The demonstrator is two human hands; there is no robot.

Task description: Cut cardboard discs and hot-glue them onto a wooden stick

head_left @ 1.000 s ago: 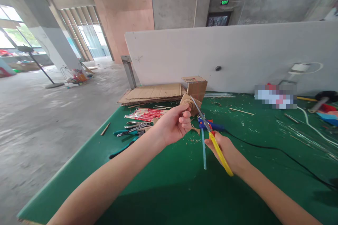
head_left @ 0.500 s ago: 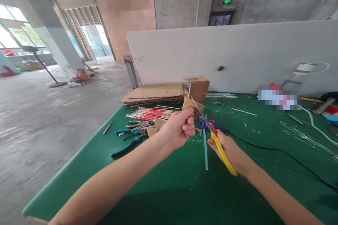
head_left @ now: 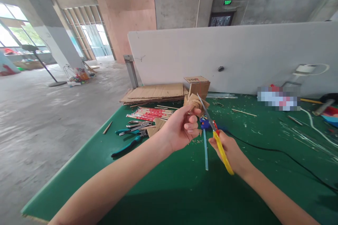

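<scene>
Just left of centre the left hand (head_left: 182, 130) pinches a cardboard piece (head_left: 194, 101) clear of the green table (head_left: 169, 182), seemingly so blades can reach it, while right of it the right hand (head_left: 232, 153) grips yellow-handled scissors (head_left: 220, 147), tips at the cardboard.

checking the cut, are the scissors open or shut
Shut, or nearly: the scissors in the right hand show their blades as one thin line, no gap visible, at the cardboard piece the left hand holds.
</scene>
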